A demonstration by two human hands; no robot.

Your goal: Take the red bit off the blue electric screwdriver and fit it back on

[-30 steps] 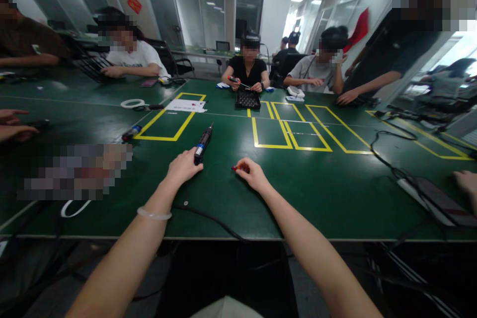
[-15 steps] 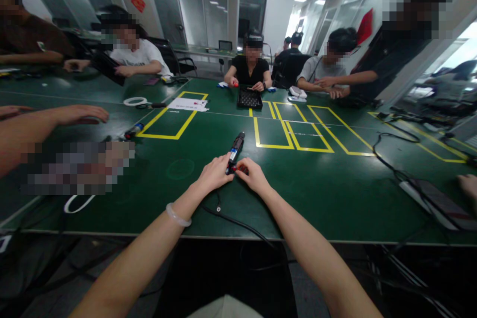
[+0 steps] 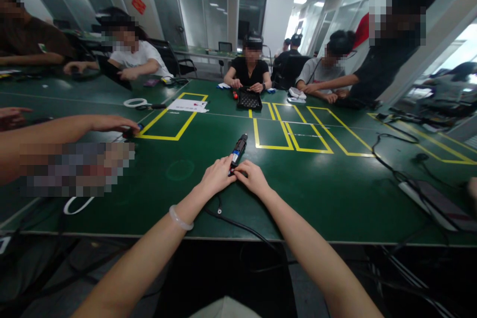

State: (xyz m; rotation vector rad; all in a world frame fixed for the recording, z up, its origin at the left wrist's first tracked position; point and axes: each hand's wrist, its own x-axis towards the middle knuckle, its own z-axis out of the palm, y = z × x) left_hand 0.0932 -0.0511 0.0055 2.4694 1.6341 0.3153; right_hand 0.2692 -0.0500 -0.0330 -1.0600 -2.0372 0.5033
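Note:
A black electric screwdriver (image 3: pixel 238 149) with a blue band lies pointing away from me on the green table (image 3: pixel 328 194). My left hand (image 3: pixel 217 178) is closed round its near end. My right hand (image 3: pixel 253 177) presses its pinched fingers against the same end; what they hold is hidden. A black cable (image 3: pixel 238 226) runs from the tool back over the table's front edge. A pale bangle (image 3: pixel 180 218) sits on my left wrist.
Yellow tape rectangles (image 3: pixel 290 134) mark the table beyond my hands. A black tray (image 3: pixel 249 100) and white paper (image 3: pixel 188 105) lie farther off. Cables and a power strip (image 3: pixel 428 194) sit right. Another person's arm (image 3: pixel 70 126) reaches in at left. Several people sit around.
My left hand carried the screwdriver rightward to meet my right hand, and the small red piece in my right fingers is no longer visible. The arm at left reached farther across the table.

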